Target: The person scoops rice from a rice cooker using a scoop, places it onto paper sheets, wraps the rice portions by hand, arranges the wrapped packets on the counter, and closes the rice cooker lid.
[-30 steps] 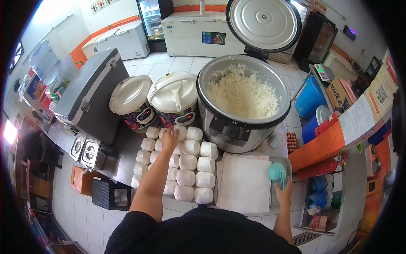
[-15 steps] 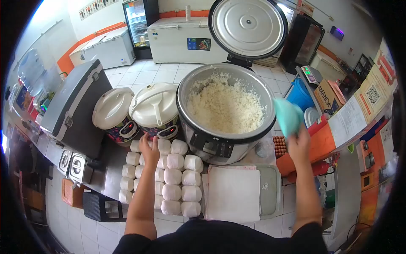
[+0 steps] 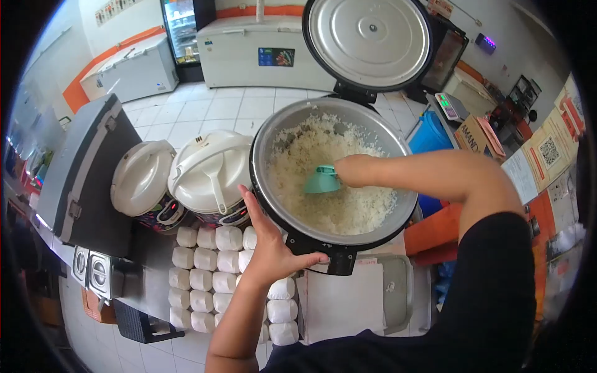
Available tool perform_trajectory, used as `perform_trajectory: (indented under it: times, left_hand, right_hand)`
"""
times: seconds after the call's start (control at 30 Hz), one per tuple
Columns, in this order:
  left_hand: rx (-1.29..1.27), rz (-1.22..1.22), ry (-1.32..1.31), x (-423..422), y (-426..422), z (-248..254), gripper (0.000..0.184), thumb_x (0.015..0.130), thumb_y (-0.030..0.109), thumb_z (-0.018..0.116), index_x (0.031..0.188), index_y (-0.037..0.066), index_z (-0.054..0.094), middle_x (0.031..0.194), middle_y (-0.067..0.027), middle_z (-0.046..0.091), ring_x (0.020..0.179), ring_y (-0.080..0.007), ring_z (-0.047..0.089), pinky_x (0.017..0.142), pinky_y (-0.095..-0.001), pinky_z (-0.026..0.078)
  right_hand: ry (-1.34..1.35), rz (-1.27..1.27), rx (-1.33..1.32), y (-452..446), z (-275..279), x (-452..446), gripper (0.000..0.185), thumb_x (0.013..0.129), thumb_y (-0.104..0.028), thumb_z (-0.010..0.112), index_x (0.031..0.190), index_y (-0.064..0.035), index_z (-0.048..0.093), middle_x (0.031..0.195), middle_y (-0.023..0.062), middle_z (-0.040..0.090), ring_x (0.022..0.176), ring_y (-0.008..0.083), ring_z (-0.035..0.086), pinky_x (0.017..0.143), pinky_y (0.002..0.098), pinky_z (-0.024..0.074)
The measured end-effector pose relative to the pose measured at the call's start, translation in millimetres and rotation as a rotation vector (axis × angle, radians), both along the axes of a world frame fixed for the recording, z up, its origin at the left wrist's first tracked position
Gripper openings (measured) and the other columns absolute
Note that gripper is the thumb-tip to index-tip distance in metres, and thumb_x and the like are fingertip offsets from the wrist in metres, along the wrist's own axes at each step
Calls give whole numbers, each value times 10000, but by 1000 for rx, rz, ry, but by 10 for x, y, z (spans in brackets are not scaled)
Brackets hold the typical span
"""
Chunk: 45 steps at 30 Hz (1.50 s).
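Observation:
A large steel rice cooker [image 3: 341, 263] stands with its lid [image 3: 368, 43] raised, and white cooked rice [image 3: 297, 146] fills much of its pot. My right hand [image 3: 354, 171] reaches inside, closed on a teal scoop [image 3: 322, 182] whose bowl is down at the rice. Against the cooker's front left side is my left hand [image 3: 272, 247], thumb and fingers spread, the thumb over the front panel. Rows of white wrapped bundles [image 3: 228, 238] lie below and left of that hand, partly hidden by the forearm.
Two smaller rice cookers with white lids [image 3: 144, 176] stand left, a white paddle [image 3: 216, 189] lying on one. Beyond them is a grey cooler box [image 3: 93, 180]. White paper sheets [image 3: 342, 311] lie on a grey-green tray [image 3: 396, 292] in front. A scale [image 3: 449, 107] sits to the right.
My right hand has swung left from beside the cooker into the pot with the scoop. My left hand has moved right onto the cooker's front side. The view has shifted.

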<state>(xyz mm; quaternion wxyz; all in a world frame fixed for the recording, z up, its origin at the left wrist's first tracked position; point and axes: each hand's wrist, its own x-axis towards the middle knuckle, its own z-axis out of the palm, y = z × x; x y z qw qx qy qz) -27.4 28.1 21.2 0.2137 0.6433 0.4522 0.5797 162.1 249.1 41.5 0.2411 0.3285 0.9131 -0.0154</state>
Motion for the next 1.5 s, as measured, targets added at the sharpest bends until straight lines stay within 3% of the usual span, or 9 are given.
perform_trajectory:
  times: [0.27,0.37,0.67,0.87,0.97,1.03,1.17,1.37,1.5]
  left_hand:
    - [-189,143,152,15,-97,205,1503,532,325,904,1381,61,-308,1470,-253,-252,1409,-328,-92,1134,-451,82]
    - [-225,46,5,27,-75,135,1528,535,321,907,1350,95,-366,1481,-218,-252,1411,-320,55,1118,-470,189]
    - [-201,-65,-195,13,-21,20,1516,549,291,905,1352,193,-377,1488,-177,-262,1409,-335,48,1102,-500,229]
    - [-203,-83,-205,23,-2,51,1508,544,308,906,1374,177,-346,1496,-180,-240,1408,-331,57,1108,-476,215]
    - [-209,-84,-235,50,-5,42,1506,541,315,905,1379,172,-338,1499,-181,-229,1406,-328,73,1110,-469,215]
    - [-230,-86,-251,39,-7,38,1509,538,322,906,1380,172,-338,1499,-181,-228,1405,-326,74,1110,-468,214]
    - [-228,-81,-214,26,-13,25,1500,545,317,902,1382,173,-334,1500,-182,-226,1406,-323,73,1109,-466,218]
    - [-230,-74,-232,24,-23,32,1492,552,310,900,1383,171,-331,1503,-189,-213,1408,-325,66,1110,-465,212]
    - [-209,-79,-189,16,-10,29,1475,565,301,894,1388,165,-323,1505,-193,-200,1409,-324,63,1109,-466,214]
  right_hand:
    - [-252,-124,-490,-308,12,-168,283,864,-213,530,826,50,629,678,188,625,610,296,635,568,415,503]
    - [-205,-292,-623,-389,88,-118,354,890,-272,526,792,59,604,632,156,596,527,252,598,503,389,484]
    - [-89,-367,-943,-377,799,162,390,925,-362,496,848,15,562,594,89,532,470,181,526,445,329,447]
    - [-46,-311,-651,35,647,90,368,956,-350,452,904,1,551,631,95,554,543,196,571,485,345,471]
    - [255,-360,-328,-210,334,25,270,956,-242,429,901,-7,551,686,130,584,618,240,603,553,378,496]
    - [363,39,-131,-225,228,-10,155,912,-118,442,914,-9,552,737,158,602,660,280,609,606,406,507]
    - [299,-329,-274,195,351,-77,136,862,-94,501,917,0,582,782,171,623,674,295,620,612,407,511]
    - [-284,-8,-372,14,-237,-72,263,849,-159,509,728,35,639,742,210,647,658,315,626,624,413,512]
    - [-206,104,-446,-89,-297,-26,309,847,-188,502,700,50,633,709,208,647,625,320,633,609,422,511]
